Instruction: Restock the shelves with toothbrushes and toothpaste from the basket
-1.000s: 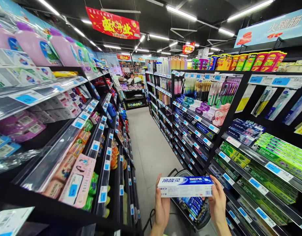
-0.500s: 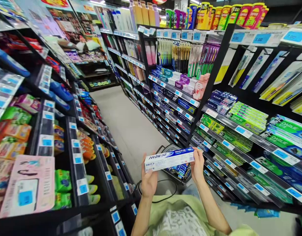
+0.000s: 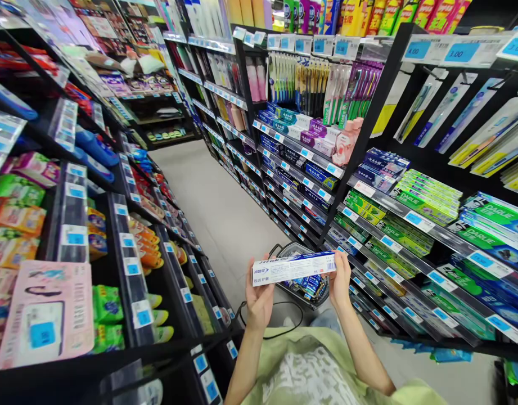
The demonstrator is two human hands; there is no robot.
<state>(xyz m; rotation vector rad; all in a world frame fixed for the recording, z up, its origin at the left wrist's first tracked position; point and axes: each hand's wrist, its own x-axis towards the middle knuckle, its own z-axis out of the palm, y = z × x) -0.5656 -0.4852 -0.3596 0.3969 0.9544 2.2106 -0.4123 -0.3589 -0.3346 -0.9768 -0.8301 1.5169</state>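
A long white and blue toothpaste box (image 3: 293,268) is held level in front of me, one end in each hand. My left hand (image 3: 259,301) grips its left end with fingers curled round it. My right hand (image 3: 340,281) pinches its right end near the barcode. Just beyond the box, on the aisle floor, sits a dark shopping basket (image 3: 303,284) with blue packets inside. My light green shirt fills the bottom of the view.
Black shelves (image 3: 360,185) of toothpaste boxes and hanging toothbrushes line the right side. Shelves (image 3: 127,247) of packets with blue price tags line the left. A grey floor aisle (image 3: 212,197) runs ahead to a far display. A black cable loops on the floor.
The camera has tipped down from the ceiling toward the floor and my shirt. The box has turned in my hands, now showing a plainer white side with the barcode at right.
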